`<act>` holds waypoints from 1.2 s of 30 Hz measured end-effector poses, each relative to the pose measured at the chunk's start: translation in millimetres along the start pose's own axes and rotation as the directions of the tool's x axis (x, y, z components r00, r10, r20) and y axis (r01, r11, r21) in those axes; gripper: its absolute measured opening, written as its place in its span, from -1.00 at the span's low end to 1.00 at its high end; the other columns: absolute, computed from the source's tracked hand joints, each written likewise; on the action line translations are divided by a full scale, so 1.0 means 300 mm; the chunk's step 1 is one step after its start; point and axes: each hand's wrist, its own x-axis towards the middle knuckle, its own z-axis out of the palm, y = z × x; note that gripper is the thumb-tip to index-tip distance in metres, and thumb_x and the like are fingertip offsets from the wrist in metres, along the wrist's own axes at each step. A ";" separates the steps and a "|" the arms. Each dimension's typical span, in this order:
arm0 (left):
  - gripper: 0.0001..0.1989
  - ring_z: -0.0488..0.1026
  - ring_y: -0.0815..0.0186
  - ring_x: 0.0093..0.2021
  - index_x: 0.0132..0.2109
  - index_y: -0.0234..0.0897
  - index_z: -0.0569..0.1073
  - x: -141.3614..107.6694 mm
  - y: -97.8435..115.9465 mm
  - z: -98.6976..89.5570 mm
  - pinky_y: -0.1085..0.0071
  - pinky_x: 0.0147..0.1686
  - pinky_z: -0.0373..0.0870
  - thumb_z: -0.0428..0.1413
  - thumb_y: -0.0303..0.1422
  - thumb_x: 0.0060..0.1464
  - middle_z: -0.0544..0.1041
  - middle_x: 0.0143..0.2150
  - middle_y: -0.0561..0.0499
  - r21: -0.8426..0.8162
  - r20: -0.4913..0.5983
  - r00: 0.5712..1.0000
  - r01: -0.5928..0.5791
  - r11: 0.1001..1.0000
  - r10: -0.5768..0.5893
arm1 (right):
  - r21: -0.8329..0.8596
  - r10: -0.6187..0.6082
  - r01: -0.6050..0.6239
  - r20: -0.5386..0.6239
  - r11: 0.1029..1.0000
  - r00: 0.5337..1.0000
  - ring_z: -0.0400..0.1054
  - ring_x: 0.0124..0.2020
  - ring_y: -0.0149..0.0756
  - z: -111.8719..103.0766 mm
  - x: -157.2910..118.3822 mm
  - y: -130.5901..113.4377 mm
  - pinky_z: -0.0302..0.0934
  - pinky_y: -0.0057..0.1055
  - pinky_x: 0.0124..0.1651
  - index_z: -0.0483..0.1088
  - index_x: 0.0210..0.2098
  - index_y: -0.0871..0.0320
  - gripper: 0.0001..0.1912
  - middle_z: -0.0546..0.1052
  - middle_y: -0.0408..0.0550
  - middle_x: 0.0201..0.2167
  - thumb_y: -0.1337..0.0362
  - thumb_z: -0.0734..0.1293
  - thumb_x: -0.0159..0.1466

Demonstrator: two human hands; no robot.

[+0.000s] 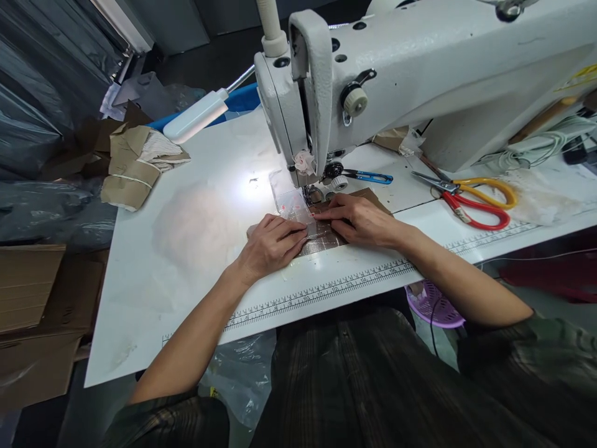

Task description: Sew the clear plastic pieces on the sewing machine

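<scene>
Under the presser foot of a white sewing machine (410, 62) lies a small brown fabric piece (326, 241) with a clear plastic sheet (293, 205) on it. My left hand (273, 244) rests on the left side of the plastic and fabric, palm down, fingers together and slightly bent. At the right side, my right hand (359, 219) presses on the fabric, index finger stretched out toward the needle area and the other fingers curled. The needle tip is too small to make out.
Red and yellow scissors (480, 199) and blue thread snips (368, 177) lie right of the needle area. A wrapped bundle (133, 165) sits at the table's back left. A lamp (196, 116) hangs above. A printed ruler (317, 288) runs along the front edge.
</scene>
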 end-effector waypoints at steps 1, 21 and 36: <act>-0.95 0.54 0.32 -0.26 -0.16 -0.25 0.50 0.000 0.000 0.000 0.31 -0.29 0.38 0.16 -0.47 0.23 0.65 -0.14 -0.02 -0.001 -0.004 1.000 -0.002 1.000 0.002 | -0.007 -0.031 0.031 0.015 1.000 0.999 0.38 -0.19 -0.24 0.000 -0.003 -0.004 0.28 -0.29 -0.07 0.56 0.05 0.08 -0.56 0.50 0.04 -0.17 0.42 0.18 0.30; -0.59 0.49 0.17 -0.20 -0.02 -0.29 0.49 0.041 -0.033 -0.081 0.21 -0.24 0.31 0.11 -0.03 0.23 0.60 -0.03 -0.14 0.034 0.152 0.986 0.064 0.997 -0.068 | -0.139 -0.133 0.142 0.073 0.980 0.988 0.31 -0.17 -0.15 0.008 -0.011 -0.030 0.25 -0.19 -0.09 0.56 0.03 0.09 -0.63 0.46 0.12 -0.16 0.36 0.20 0.36; -0.75 0.50 0.16 -0.07 -0.01 -0.39 0.49 0.028 -0.088 -0.021 0.15 -0.12 0.55 0.06 -0.30 0.32 0.53 -0.05 -0.23 -0.102 0.174 0.980 0.113 0.988 -0.094 | -0.156 -0.133 0.139 0.045 0.978 0.990 0.33 -0.16 -0.15 0.013 -0.014 -0.033 0.28 -0.17 -0.07 0.57 0.02 0.06 -0.62 0.45 0.10 -0.17 0.37 0.19 0.36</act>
